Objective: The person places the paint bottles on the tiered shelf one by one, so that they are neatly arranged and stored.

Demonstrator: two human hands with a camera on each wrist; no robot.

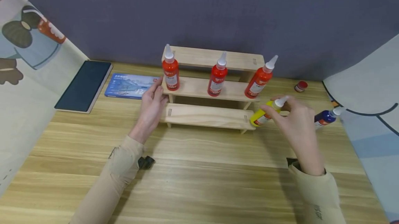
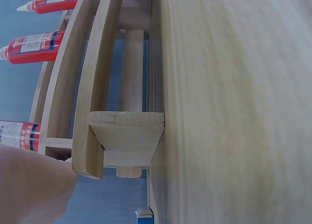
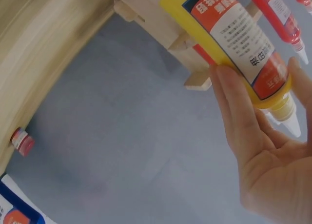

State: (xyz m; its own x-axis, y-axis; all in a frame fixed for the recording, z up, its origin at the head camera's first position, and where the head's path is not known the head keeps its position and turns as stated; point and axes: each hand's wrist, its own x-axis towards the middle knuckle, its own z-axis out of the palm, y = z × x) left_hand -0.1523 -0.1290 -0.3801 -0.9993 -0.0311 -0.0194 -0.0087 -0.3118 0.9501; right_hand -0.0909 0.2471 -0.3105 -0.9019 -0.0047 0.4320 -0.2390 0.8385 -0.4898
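Note:
A three-tier wooden display rack [image 1: 209, 116] stands on the table. Its left end is held by my left hand [image 1: 151, 104], fingers beside the leftmost red bottle [image 1: 170, 74]; in the left wrist view the fingertips are hidden. My right hand [image 1: 296, 120] pinches a yellow squeeze bottle [image 1: 263, 114] near its top, between thumb and fingers. The bottle leans right, its base at the right end of the lowest tier. On the middle tier also stand a central red bottle [image 1: 217, 80] and a right red bottle [image 1: 258, 82], all with white pointed caps.
Right of the rack, a blue bottle [image 1: 325, 118] stands partly behind my right hand. A small red-lidded jar [image 1: 300, 86] sits farther back. At the left lie a blue flat box [image 1: 129, 86] and a dark tablet [image 1: 84, 85]. A grey panel [image 1: 205, 12] rises behind the rack.

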